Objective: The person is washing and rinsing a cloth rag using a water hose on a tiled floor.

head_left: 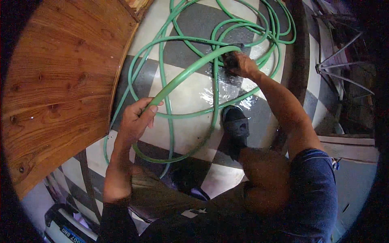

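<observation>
A thick green garden hose point(190, 69) arches up between my two hands. My left hand point(137, 120) closes around it, the thumb lying across the near side. Farther off to the right, my right hand point(246, 65) is closed low over the floor, where the arch bends down. In or against its fingers is a small dark object point(231, 61), too dim to name. More loops of the same hose lie on the floor around and beyond this hand, several crossing one another. Water glistens on the tiles below it.
The floor point(188, 95) has black and white checks. A brown wooden panel point(69, 77) stands along the left. My foot in a dark slide sandal point(236, 123) is beside a hose loop. Thin metal rods point(340, 67) spread out at the right; a vehicle's plated end point(67, 224) shows lower left.
</observation>
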The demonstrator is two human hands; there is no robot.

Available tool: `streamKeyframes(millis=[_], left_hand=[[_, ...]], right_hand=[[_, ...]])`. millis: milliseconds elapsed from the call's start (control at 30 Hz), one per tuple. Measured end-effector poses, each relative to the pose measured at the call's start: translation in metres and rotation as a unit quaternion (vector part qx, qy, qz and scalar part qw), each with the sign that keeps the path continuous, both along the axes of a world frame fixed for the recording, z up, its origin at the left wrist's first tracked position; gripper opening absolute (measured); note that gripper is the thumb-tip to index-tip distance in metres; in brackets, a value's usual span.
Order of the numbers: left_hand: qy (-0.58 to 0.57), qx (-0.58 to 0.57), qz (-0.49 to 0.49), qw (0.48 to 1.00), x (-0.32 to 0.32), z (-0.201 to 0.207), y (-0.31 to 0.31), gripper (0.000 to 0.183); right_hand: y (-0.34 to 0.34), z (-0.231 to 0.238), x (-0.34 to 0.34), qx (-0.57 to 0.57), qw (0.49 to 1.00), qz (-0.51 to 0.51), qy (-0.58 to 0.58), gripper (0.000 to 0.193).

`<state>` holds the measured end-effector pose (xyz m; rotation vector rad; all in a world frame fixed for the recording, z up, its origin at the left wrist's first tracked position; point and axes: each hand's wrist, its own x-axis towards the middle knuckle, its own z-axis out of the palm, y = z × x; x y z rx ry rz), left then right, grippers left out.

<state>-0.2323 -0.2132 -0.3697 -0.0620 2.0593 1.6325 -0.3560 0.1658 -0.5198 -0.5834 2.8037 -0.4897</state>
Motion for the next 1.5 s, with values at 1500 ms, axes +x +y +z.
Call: streamKeyframes(millis=[1500], left_hand=[[0.004, -0.018, -0.017, 1.000, -0.006, 0.009, -0.001, 0.023]], right_hand=[[0.008, 0.017, 0.003, 0.175, 0.981, -0.055, -0.066, 0.040]])
